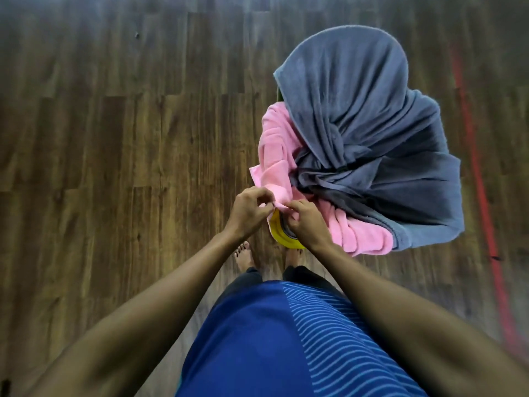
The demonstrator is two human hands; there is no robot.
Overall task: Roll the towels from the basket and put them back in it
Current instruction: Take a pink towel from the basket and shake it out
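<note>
Left of our fingers [259, 196] the floor [114, 138] spreads in long, dark, wood-grained planks. Our left hand [249, 210] and right hand [306, 222] meet just above the basket [279, 237], of which only a smooth, curved yellow rim shows beneath them. Both hands pinch the same corner of the pink towel [274, 144] between thumb and curled fingertips. That towel is soft, ribbed terry, draped over the basket's near side and hanging in folds to the right of our fingers. Beyond them and to the right, the grey towel [357, 110] is heaped over the basket top as a rounded mound with deep twisted creases, partly covering the pink one. Farthest right, a blurred red line [481, 181] runs along the floor.
</note>
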